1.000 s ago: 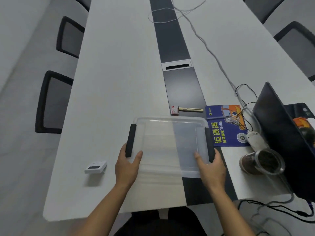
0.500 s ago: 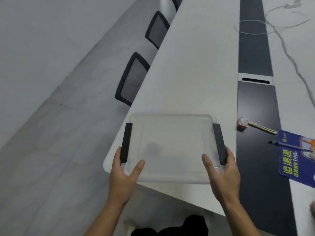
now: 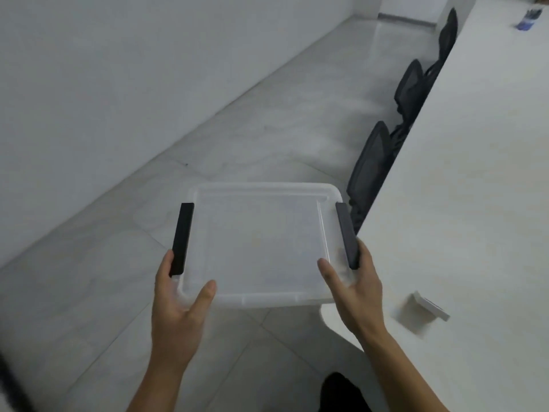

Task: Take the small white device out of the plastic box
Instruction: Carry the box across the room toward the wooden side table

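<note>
I hold a clear plastic box lid (image 3: pixel 261 242) with black clips on its two sides, out in the air over the floor, left of the table's corner. My left hand (image 3: pixel 178 301) grips its near left corner, thumb on top. My right hand (image 3: pixel 353 289) grips its near right corner by the black clip. The small white device (image 3: pixel 430 306) lies on the white table (image 3: pixel 463 203), just right of my right hand. The box itself is out of view.
Black office chairs (image 3: pixel 371 168) stand in a row along the table's left edge, close behind the lid. Grey tiled floor (image 3: pixel 89 292) and a white wall fill the left. A small blue item (image 3: pixel 527 20) lies far up the table.
I have carried the lid leftward off the table, from over the tabletop to over the floor. The view has swung left, so the laptop, cup and booklet have left the frame.
</note>
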